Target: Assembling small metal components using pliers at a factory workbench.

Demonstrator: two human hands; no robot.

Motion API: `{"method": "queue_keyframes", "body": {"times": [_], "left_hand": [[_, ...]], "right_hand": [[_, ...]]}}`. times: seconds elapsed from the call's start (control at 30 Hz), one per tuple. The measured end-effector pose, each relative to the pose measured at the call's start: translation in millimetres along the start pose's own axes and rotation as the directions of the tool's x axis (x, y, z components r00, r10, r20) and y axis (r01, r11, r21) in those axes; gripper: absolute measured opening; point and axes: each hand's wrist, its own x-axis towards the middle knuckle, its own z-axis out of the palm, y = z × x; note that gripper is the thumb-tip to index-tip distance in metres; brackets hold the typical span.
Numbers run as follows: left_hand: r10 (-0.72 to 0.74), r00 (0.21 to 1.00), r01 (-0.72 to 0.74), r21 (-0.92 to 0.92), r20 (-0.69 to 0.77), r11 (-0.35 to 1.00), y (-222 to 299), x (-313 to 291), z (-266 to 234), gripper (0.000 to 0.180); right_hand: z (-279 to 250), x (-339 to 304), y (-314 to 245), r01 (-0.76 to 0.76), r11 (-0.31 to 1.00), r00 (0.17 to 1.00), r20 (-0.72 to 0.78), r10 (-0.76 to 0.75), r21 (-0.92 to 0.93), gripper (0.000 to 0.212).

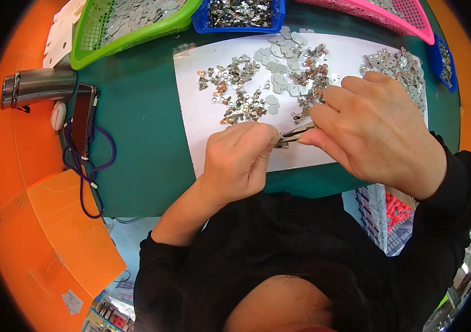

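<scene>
L hand (239,157) and R hand (376,133) meet over the near edge of the white sheet (202,119) on the green counter (141,127). R grip closed on metal tweezers (293,134); long axis runs roughly L-R w/ slight tilt, tips pointing toward L hand. L grip pinched shut at the tweezer tips; sth small there, too tiny to ID. Both hands sit just inside the sheet's near edge, close to the person's body.

Loose small metal parts (238,91) spread across mid sheet, just beyond the hands; flat grey stampings (279,55) further back, another heap (404,69) at the R end of the sheet, just beyond R hand.

Far edge crowded: green basket (136,33), blue tray (235,22) of shiny parts, pink basket (390,16), small blue tray (446,63) far R. All well apart from the hands.

L side: steel flask (36,86) lying on its side, dark case w/ purple cord (89,160) beside it. Bare green counter between cord and sheet = most open room. Orange board (64,232) near L. R hand has little room: heap ahead, counter edge close on R.
</scene>
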Motion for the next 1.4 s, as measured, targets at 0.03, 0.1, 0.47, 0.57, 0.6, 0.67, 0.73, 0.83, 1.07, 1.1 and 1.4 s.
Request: {"method": "queue_keyframes", "body": {"times": [0.03,0.1,0.47,0.57,0.6,0.67,0.73,0.83,1.07,1.1,1.4], "left_hand": [[-0.002,1.000,0.002,0.001,-0.001,1.000,-0.1,-0.1,-0.3,0.011],[0.032,0.999,-0.032,0.018,0.003,0.999,-0.6,0.0,-0.3,0.011],[0.064,0.998,-0.065,0.055,0.009,0.996,-2.5,-2.0,2.9,0.012],[0.028,1.000,-0.028,0.018,0.002,0.999,1.9,-2.5,3.2,0.011],[0.001,1.000,-0.001,-0.005,-0.006,1.000,3.0,-3.2,3.1,0.011],[-0.022,1.000,0.022,-0.019,-0.003,1.000,3.9,-4.7,3.0,0.011],[-0.042,0.999,0.042,-0.036,0.001,0.998,3.1,-5.6,3.2,0.011],[-0.058,0.998,0.059,-0.034,0.018,0.998,0.6,-5.7,3.2,0.011],[0.044,0.999,-0.044,-0.029,0.005,0.999,-4.0,0.4,1.1,0.010],[0.017,0.998,-0.020,-0.045,-0.066,0.999,-4.3,-1.8,1.6,0.011],[-0.304,0.890,0.234,-0.230,-0.341,0.945,-3.3,10.0,-22.4,0.009]], "right_hand": [[-0.2,0.0,0.0,-0.003,1.000,1.000,0.005,0.003,0.012,0.028],[-0.6,-0.1,-0.6,0.004,1.000,1.000,-0.003,-0.004,0.006,0.028],[-0.9,0.5,-3.1,0.041,0.997,0.999,-0.030,-0.043,-0.065,0.029],[-6.1,3.2,-2.9,0.044,0.997,0.994,0.103,-0.037,-0.069,0.030],[-6.0,3.9,-3.1,0.050,0.996,0.992,0.115,-0.042,-0.068,0.031],[-5.2,5.2,-4.2,0.058,0.996,0.991,0.126,-0.049,-0.066,0.031],[-2.3,4.6,-8.0,0.034,0.992,0.990,0.141,-0.017,-0.122,0.032],[7.1,0.2,-10.5,0.012,0.989,0.999,0.039,-0.006,-0.145,0.032],[26.4,-22.0,6.3,-0.042,0.999,0.995,-0.087,0.041,-0.012,0.033],[28.7,-27.8,17.3,-0.111,0.994,0.978,-0.174,0.114,0.026,0.030],[46.3,-114.3,88.0,-0.689,0.624,0.721,-0.260,0.642,-0.369,0.028]]}}
